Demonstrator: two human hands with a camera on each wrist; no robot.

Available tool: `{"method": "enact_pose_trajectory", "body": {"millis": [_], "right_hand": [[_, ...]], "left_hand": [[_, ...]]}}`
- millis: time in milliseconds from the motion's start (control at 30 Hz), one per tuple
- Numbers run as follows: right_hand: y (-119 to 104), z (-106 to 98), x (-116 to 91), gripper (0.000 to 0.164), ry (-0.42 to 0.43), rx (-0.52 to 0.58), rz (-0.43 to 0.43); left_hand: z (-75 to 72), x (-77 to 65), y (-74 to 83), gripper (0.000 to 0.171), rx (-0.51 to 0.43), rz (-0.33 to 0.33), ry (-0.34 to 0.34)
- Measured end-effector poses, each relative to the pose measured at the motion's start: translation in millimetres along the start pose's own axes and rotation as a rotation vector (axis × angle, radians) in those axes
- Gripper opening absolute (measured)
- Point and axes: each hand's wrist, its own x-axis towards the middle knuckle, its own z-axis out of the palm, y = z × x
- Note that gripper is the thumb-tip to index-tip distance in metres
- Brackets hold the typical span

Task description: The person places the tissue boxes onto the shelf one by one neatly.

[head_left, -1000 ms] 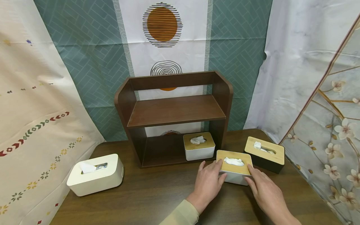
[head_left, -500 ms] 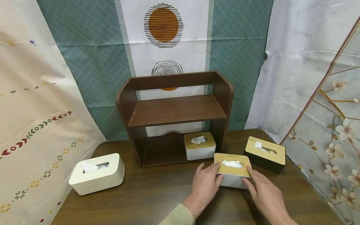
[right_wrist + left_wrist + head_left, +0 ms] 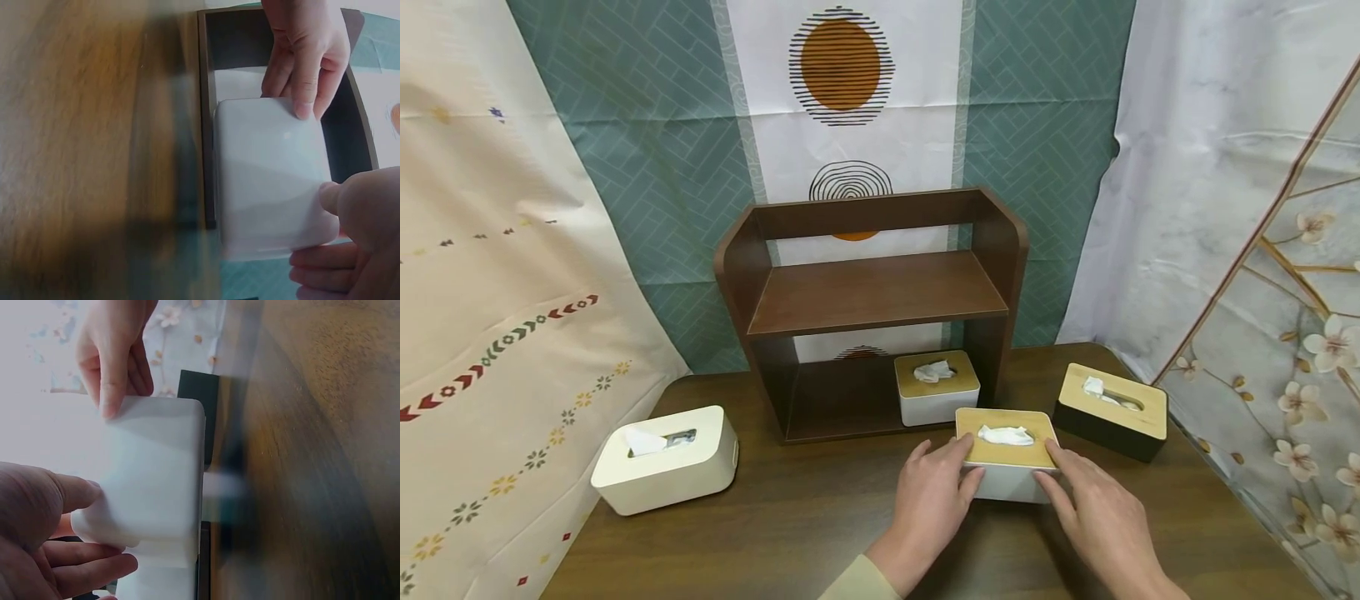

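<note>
"What's at the far left?"

"A cream tissue box (image 3: 664, 460) on the table (image 3: 805, 525). Then comes the brown shelf (image 3: 880, 292), with a small white tissue box (image 3: 937, 408) at the right end of its lower level."

"And the left hand (image 3: 928, 498)?"

"Grasping. Its thumb presses the front wall, and the other fingers go round the left end of the front tissue box (image 3: 1009, 482)."

"Where is that one, exactly?"

"Between the hands, in front of the shelf's right end. I can't tell whether its bottom touches the table."

"How would it handle?"

"Light, I'd guess: a plastic shell with mostly paper inside. The walls look stiff, so a gentle squeeze should do, though those smooth white sides could slip under dry fingers."

"Could you take it by the wooden lid (image 3: 1011, 456)?"

"I wouldn't. It looks like a separate piece and might lift off. Better low on the two short ends, pressing evenly. And leave the tissue (image 3: 1006, 436) alone; it's soft and would tear."

"So the right hand (image 3: 1097, 508) has it right?"

"I think so: thumb on the front wall, fingers round the right end."

"Anything past that?"

"A black tissue box (image 3: 1111, 423) with a pale wooden top, on the table, farther back."
</note>
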Motion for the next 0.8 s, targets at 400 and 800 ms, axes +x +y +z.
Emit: {"method": "enact_pose_trajectory", "body": {"millis": [400, 800], "right_hand": [[-20, 10, 4, 0.049, -0.001, 0.02, -0.037], [-41, 20, 6, 0.046, -0.087, 0.035, -0.023]], "left_hand": [[-18.5, -15.1, -14.6, 0.043, -0.017, -0.071, 0.008], [-35.0, -25.6, -31.7, 0.044, 0.011, -0.105, 0.0]]}}
